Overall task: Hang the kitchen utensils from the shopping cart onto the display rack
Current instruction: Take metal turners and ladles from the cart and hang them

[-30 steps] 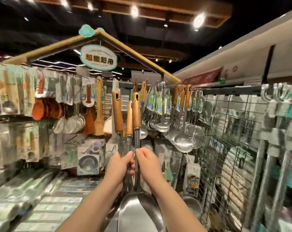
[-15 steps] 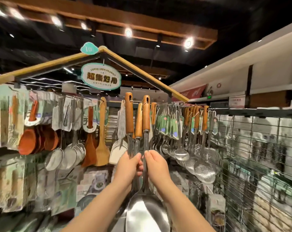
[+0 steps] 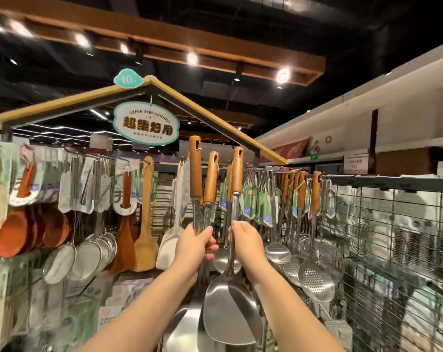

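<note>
- Steel spatula (image 3: 230,313) stands upright — wooden handle above your right hand (image 3: 248,240), whose fingers pinch its shaft.
- Your left hand (image 3: 192,242) grips two other utensils (image 3: 195,174) just beside it.
- Display rack (image 3: 347,181) lies ahead, right of the handle — your right hand is nearer.

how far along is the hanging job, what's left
Done: ladles and skimmers hang on the rack. In hand: the left hand grips two wooden-handled utensils by their metal stems; the right hand holds a spatula upright by its stem. Left: all three are not yet on a hook. The cart is out of view, so I cannot tell what remains there.
</note>
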The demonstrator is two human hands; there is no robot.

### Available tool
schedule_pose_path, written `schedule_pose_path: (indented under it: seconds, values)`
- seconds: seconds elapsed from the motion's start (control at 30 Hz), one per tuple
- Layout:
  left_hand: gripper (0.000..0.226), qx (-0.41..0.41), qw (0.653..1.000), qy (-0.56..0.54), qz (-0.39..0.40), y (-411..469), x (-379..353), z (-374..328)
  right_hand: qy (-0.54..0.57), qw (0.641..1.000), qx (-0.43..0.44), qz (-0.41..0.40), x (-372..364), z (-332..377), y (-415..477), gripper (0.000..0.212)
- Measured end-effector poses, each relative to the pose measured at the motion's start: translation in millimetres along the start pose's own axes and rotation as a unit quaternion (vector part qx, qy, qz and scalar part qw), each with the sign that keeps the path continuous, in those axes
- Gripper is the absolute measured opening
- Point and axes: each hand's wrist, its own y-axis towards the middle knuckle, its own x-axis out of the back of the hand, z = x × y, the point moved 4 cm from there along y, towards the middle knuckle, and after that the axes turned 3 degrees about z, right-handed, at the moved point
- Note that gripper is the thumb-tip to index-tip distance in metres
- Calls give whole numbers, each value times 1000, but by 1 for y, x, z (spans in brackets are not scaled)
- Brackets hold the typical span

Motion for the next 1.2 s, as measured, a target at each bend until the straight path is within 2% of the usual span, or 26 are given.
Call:
schedule_pose_path:
  seconds: [0.17,0.27,0.3,0.37,0.43,0.47,0.73,1.0,1.2]
  values:
    - [4,-5,1000,13,-13,12,0,2,-6,1000,-17,23,-4,-9,11,35]
    - [40,-1,1000,18,-15,19,1,5,-12,999,-20,23,-6,-16,15,33]
    - [44,-3,1000,21,-17,20,2,5,-14,1000,-17,20,-6,-19,16,33]
    - [33,-9,999,23,-21,22,2,6,-13,1000,-6,12,-6,-23,18,34]
    - [10,-16,999,28,-30,23,3,7,-18,1000,6,9,-6,-25,19,34]
    - [8,-19,999,27,-35,23,4,7,-24,1000,12,9,-6,-26,20,35]
    - [16,-21,999,17,-41,26,8,13,-46,998,33,14,-11,-33,24,36]
    - [6,-19,999,15,-49,30,14,11,-65,997,13,29,-20,-44,39,36]
    - [35,-16,997,45,-68,35,35,19,-112,993,-14,46,-28,-59,68,36]
